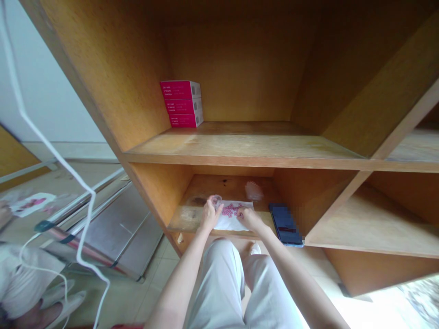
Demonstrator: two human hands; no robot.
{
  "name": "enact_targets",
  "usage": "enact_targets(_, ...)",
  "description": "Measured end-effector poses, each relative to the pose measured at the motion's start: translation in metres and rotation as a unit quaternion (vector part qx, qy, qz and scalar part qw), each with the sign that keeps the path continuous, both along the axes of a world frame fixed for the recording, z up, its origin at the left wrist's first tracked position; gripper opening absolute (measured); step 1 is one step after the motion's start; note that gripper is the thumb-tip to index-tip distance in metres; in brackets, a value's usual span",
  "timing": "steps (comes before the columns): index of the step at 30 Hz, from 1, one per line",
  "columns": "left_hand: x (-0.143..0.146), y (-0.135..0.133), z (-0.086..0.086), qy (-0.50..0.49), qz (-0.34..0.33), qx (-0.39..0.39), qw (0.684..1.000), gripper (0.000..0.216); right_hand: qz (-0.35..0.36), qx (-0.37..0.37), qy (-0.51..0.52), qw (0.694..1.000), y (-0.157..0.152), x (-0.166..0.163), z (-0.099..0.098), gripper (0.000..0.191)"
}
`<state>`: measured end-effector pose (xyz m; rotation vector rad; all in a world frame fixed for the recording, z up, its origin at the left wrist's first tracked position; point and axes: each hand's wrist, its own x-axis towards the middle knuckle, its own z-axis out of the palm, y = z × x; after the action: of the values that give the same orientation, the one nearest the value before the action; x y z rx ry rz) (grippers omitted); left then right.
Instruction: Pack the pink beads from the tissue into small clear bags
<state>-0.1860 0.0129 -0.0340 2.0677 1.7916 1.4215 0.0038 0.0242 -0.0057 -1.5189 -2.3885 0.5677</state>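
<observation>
A white sheet of paper (230,224) lies on the lower shelf with many small round pink pieces, perhaps pills (229,210), spread over it. My left hand (209,214) is at the sheet's left edge, its fingers curled round a small clear plastic container (216,199). From the right, my right hand (250,218) reaches over the paper; its bent fingers touch down at the edge of the pink pieces. Whether a piece is pinched in them is too small to see. Behind the sheet lies a crumpled clear plastic bag (254,191).
A dark blue flat case or phone (285,225) rests on the shelf's right side. Three stacked pink boxes (182,105) stand on the upper shelf (247,141). At left are a metal cart (113,228), a hanging white cable (87,219) and another person's hand (4,214) by a white sheet.
</observation>
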Motion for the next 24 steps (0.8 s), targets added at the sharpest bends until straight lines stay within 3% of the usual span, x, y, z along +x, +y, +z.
enact_targets(7, 0.000, 0.000, 0.000, -0.004, 0.000, 0.003, 1.000, 0.048, -0.008, 0.045, 0.089, 0.995, 0.004, 0.000, 0.004, 0.016)
enact_targets(15, 0.000, 0.000, 0.002, -0.003, -0.017, 0.004, 1.000, 0.046, -0.012, 0.053, 0.325, 0.944, 0.011, -0.035, 0.040, 0.017)
enact_targets(19, -0.001, 0.000, -0.001, -0.005, -0.020, -0.001, 1.000, 0.046, 0.012, 0.052, 0.315, 0.948, 0.013, -0.059, 0.047, 0.016)
enact_targets(24, -0.002, 0.001, -0.003, -0.011, -0.022, -0.006, 1.000, 0.042, 0.034, 0.081, 0.252, 0.964, 0.015, -0.073, 0.042, 0.016)
